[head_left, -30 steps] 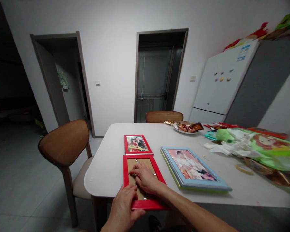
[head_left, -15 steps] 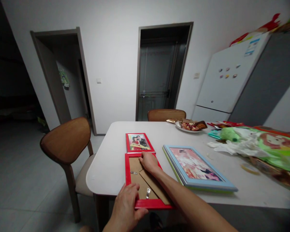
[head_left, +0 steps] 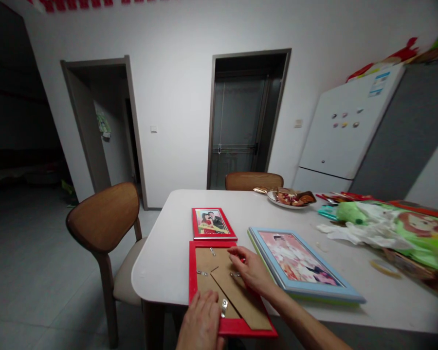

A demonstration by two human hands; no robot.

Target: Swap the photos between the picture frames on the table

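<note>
A red picture frame (head_left: 192, 272) lies face down at the table's near edge, its lower end jutting past the edge. Its brown backing board (head_left: 204, 260) has a folded-out stand flap (head_left: 248, 304) and small metal clips, one of them a top clip (head_left: 213, 252). My left hand (head_left: 200, 318) grips the frame's lower left corner, fingers laid over the board beside a lower clip (head_left: 224, 308); its thumb is mostly hidden. Over the frame's upper right side is my right hand (head_left: 253, 272), fingers bent but apart, close to a right clip (head_left: 235, 275).
Beyond stands another red frame (head_left: 232, 228) with a couple's photo. To the right lie stacked frames, a light blue one (head_left: 306, 289) on top. Farther off are a plate of snacks (head_left: 292, 205), green bags (head_left: 423, 248) and a tape roll (head_left: 385, 268). A wooden chair (head_left: 104, 218) stands left.
My right hand has moved from the frame's top edge to its right side, uncovering the top clip. My left hand's fingers lie farther over the board. The view has tilted up slightly.
</note>
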